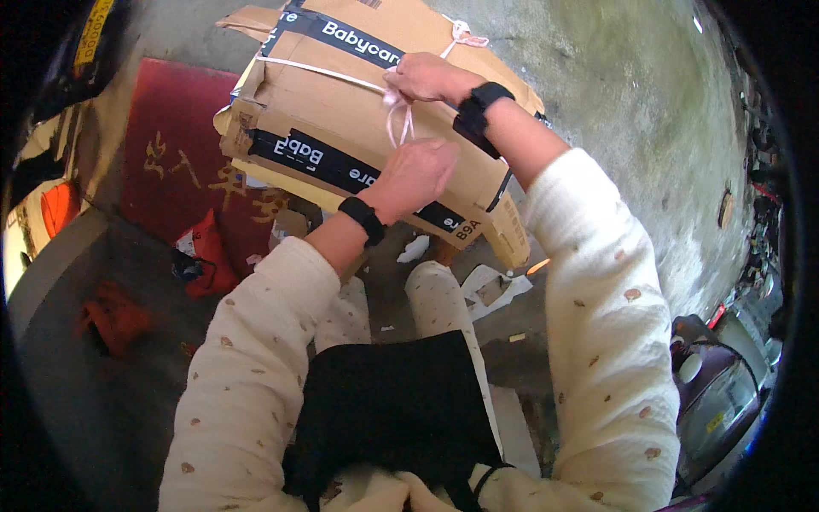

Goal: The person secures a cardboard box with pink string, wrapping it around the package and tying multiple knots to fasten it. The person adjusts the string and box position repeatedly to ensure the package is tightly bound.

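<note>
A stack of flattened cardboard boxes (339,118) with black printed tape stands in front of me. White-pink twine (326,72) runs around it and comes together in a knot with loops near the middle. My right hand (425,77) pinches the twine just above the knot. Below the loops, my left hand (419,171) is closed on a lower part of the same twine; its fingertips are partly hidden. Another knot of pink twine (469,40) sits at the far right side of the stack. Both wrists wear black bands.
A dark red board (179,115) lies at the left, with a red bag (211,259) near it. Scraps of white paper (492,288) lie on the concrete floor by my legs. A dark, glossy vehicle part (716,397) is at the lower right.
</note>
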A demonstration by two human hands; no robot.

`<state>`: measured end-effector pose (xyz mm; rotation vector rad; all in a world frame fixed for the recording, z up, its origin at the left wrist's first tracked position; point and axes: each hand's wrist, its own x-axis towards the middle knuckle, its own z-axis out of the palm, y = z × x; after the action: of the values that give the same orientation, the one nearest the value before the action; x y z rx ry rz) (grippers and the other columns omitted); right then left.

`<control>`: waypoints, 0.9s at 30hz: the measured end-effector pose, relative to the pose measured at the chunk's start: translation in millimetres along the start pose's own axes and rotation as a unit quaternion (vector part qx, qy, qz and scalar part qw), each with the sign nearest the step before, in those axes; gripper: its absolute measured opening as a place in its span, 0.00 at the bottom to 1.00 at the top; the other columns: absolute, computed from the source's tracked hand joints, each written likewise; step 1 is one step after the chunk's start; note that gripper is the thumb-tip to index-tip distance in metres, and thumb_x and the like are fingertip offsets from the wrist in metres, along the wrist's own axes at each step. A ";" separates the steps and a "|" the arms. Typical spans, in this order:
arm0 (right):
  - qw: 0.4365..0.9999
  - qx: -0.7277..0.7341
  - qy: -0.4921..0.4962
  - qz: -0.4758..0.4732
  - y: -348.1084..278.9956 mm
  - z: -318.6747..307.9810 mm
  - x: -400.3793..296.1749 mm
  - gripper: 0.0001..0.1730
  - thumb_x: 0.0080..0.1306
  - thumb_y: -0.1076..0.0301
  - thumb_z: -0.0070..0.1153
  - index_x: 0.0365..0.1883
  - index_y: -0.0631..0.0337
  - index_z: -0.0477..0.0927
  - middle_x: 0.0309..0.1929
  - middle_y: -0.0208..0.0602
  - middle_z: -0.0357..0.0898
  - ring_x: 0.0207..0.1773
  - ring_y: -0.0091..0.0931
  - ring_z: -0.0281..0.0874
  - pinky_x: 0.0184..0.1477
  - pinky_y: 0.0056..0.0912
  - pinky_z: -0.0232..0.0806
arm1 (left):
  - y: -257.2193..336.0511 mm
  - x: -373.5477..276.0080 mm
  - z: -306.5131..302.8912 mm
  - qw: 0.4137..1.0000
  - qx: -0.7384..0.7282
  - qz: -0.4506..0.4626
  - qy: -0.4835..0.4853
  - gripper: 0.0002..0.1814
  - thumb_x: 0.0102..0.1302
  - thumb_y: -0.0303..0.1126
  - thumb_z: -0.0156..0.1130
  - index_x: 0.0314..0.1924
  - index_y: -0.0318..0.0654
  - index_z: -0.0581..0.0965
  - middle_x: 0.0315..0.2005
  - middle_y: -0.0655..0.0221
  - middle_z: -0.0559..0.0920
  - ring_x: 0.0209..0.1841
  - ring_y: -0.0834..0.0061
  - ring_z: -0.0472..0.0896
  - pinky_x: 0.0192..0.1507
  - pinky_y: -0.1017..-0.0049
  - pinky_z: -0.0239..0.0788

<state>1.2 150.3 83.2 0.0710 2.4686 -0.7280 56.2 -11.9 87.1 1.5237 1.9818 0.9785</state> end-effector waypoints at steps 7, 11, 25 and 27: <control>0.994 -0.105 -0.037 -0.016 5.7 -10.9 29.3 0.18 0.63 0.58 0.48 0.33 0.64 0.84 0.34 0.48 0.82 0.39 0.41 0.81 0.41 0.40 0.70 | -28.8 14.9 -21.1 0.979 0.145 -0.125 0.067 0.05 0.57 0.24 0.57 0.35 0.35 0.76 0.42 0.57 0.74 0.31 0.54 0.81 0.30 0.60 0.73; 1.000 0.001 -0.024 -0.007 9.4 -20.3 25.7 0.24 0.65 0.52 0.45 0.32 0.66 0.83 0.28 0.48 0.81 0.34 0.41 0.80 0.38 0.41 0.70 | -45.7 15.5 -26.3 0.972 0.216 -0.070 0.060 0.06 0.58 0.24 0.56 0.37 0.34 0.77 0.45 0.61 0.73 0.35 0.60 0.81 0.33 0.64 0.75; 0.923 0.350 0.145 0.071 82.1 14.5 16.5 0.17 0.66 0.61 0.43 0.34 0.65 0.81 0.36 0.46 0.83 0.30 0.32 0.78 0.32 0.37 0.68 | -76.3 37.9 -44.9 0.961 0.264 -0.066 -0.047 0.08 0.57 0.24 0.57 0.37 0.39 0.80 0.41 0.64 0.80 0.36 0.60 0.82 0.35 0.64 0.74; 0.848 0.451 0.140 0.243 103.5 62.4 7.8 0.16 0.71 0.65 0.39 0.43 0.65 0.78 0.39 0.41 0.83 0.37 0.27 0.80 0.36 0.35 0.73 | -81.6 39.6 -42.1 0.964 0.251 -0.072 -0.046 0.07 0.58 0.25 0.56 0.37 0.38 0.79 0.41 0.63 0.81 0.36 0.59 0.82 0.35 0.63 0.74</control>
<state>46.6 205.5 -14.5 1.1699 1.9718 -1.6364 -37.1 3.9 54.8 1.6039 2.3482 0.3476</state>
